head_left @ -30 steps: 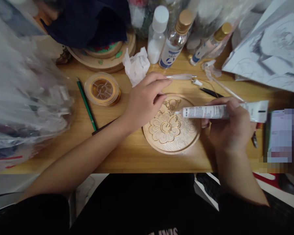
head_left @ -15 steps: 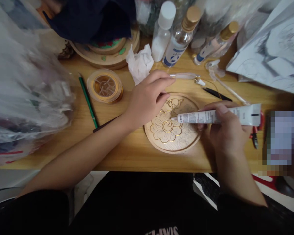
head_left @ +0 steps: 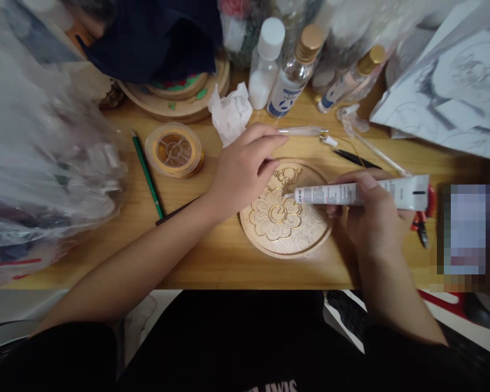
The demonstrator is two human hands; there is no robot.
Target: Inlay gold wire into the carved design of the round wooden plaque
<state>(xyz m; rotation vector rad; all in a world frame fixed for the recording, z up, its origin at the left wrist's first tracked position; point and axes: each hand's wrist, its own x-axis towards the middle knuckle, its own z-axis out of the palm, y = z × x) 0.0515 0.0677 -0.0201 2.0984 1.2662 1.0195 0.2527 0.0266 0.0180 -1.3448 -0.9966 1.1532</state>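
Observation:
A round wooden plaque (head_left: 269, 246) lies in front of me, with a drawn pattern partly outlined in thin gold wire, including a large flower (head_left: 274, 214). My left hand (head_left: 245, 166) rests over its upper left edge, fingers loosely stretched and parted from the thumb. A clear-handled tool (head_left: 304, 131) lies by its fingertips; whether they touch cannot be seen. My right hand (head_left: 371, 212) is closed around a white glue tube (head_left: 330, 194), held almost level. The tube's thin nozzle points left, at or just above the plaque beside the flower's upper right petals.
Left of the plaque lie a spool of gold wire (head_left: 175, 149) and a green pencil (head_left: 147, 174). Behind are crumpled tissue (head_left: 231, 111), a white-capped bottle (head_left: 265, 65) and gold-capped bottles (head_left: 292, 73). Black tweezers (head_left: 357, 159), red-handled pliers (head_left: 422, 226) and a phone (head_left: 467, 231) sit rightward.
The view has shifted slightly. The tube's nozzle stays near the flower's upper right, and both hands keep nearly the same pose over the plaque.

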